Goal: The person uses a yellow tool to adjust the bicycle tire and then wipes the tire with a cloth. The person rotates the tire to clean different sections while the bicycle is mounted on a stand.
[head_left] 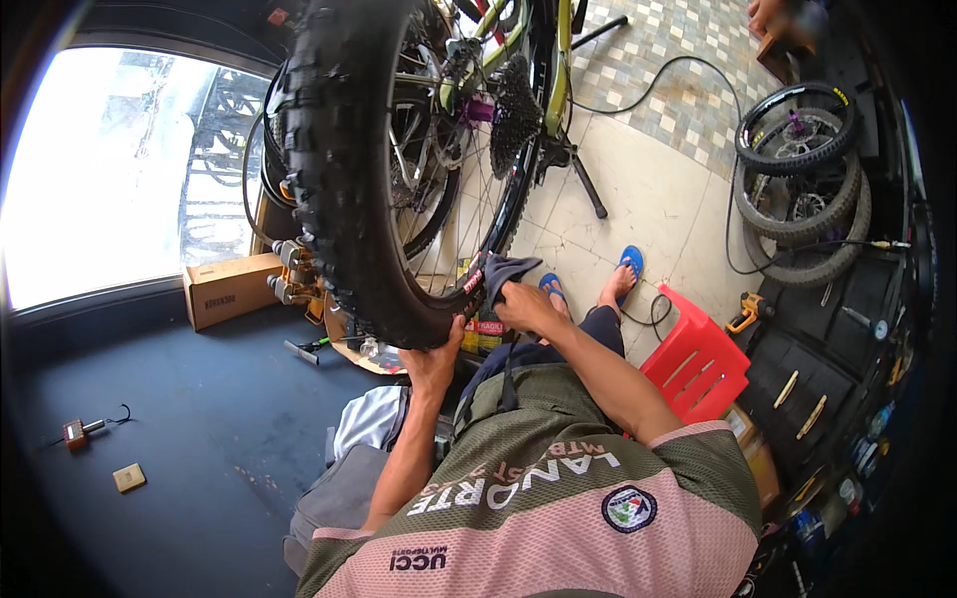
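A bicycle wheel with a wide, knobby black tire (344, 189) stands in front of me, still on a yellow-green bike frame (554, 90). Its cassette (515, 118) and spokes show on the right side. My left hand (433, 361) grips the tire at its lower edge, thumb up along the sidewall and fingers partly hidden beneath. In my right hand (525, 307) is a bunched dark grey rag (511, 271), pressed close against the rim and tire beside a red-and-white label. Its fingers are closed around the cloth.
A red plastic stool (695, 354) stands at the right, near a yellow-black power tool (746, 312). Several loose wheels (797, 189) lie stacked beyond. A cardboard box (231, 291) sits left of the tire. A black hose (688, 60) crosses the tiled floor. Another person's hand (766, 18) shows at top right.
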Tool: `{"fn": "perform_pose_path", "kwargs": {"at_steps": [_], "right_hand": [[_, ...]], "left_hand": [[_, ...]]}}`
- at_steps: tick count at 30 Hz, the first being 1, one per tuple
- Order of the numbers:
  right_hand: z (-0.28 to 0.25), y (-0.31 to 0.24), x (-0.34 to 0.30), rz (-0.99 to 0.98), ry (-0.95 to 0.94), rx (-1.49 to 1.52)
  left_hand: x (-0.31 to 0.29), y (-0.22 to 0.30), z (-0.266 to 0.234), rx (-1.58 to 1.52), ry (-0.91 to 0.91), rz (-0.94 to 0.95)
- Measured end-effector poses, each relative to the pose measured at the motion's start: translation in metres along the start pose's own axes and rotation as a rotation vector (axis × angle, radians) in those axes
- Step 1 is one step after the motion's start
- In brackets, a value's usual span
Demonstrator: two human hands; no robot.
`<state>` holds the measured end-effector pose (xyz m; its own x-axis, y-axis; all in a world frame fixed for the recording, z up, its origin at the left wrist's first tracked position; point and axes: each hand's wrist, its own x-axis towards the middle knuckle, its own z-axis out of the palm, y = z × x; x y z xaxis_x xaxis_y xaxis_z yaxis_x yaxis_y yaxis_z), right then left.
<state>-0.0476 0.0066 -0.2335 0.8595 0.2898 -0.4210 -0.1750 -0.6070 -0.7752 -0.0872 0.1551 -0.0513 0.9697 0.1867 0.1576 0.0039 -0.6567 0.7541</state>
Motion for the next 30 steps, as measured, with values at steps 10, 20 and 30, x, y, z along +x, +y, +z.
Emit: {"fn": "perform_pose_path", "kwargs": {"at_steps": [10,20,30], "right_hand": [[-0.018,0.008,0.03,0.026,-0.051,-0.022],[-0.018,0.017,0.04,0.065,-0.044,0.006],[0.016,0.014,0.004,-0.053,0.003,0.576]], "left_hand": [[0.001,-0.026,0.0,-0.057,-0.146,-0.085],[-0.003,-0.037,-0.001,0.052,-0.226,-0.116],[-0.008,-0.073,-0.006,0.535,-0.24,0.398]]}}
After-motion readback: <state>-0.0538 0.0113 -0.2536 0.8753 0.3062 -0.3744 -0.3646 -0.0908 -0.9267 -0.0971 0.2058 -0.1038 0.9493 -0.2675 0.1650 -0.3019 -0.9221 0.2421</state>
